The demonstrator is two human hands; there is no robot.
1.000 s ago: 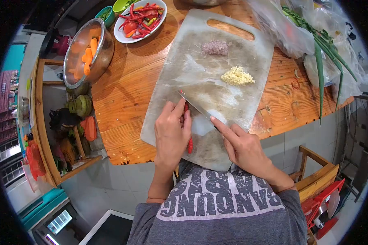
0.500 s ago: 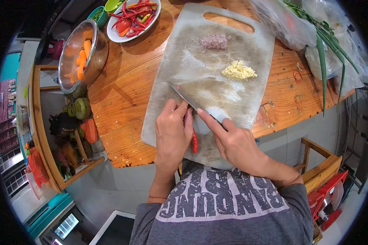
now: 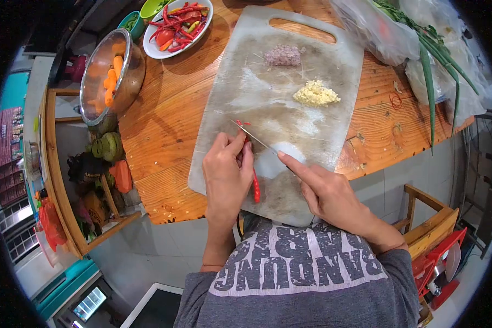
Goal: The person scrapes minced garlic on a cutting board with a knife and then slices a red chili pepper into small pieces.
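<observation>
Red chilli (image 3: 255,187) lies pinned under left hand (image 3: 227,177), beside knife (image 3: 257,139).

head view: single worn camera | looks steeply down and forward from above | close over the cutting board (image 3: 290,71) on the wooden table (image 3: 164,126) | fisheye edges, wearer's shirt (image 3: 295,273) at bottom

Even, moderately bright indoor lighting. Strong fisheye distortion: straight edges bow outward, and a black vignette fills the corners, heaviest at 8 and 4 o'clock. Soft shadows fall toward 7 o'clock beneath the steel bowl (image 3: 112,71). Pale glare marks the cutting board (image 3: 290,109) centre and the plastic bags (image 3: 399,38) at 1 o'clock. Periphery slightly soft; centre sharp
</observation>
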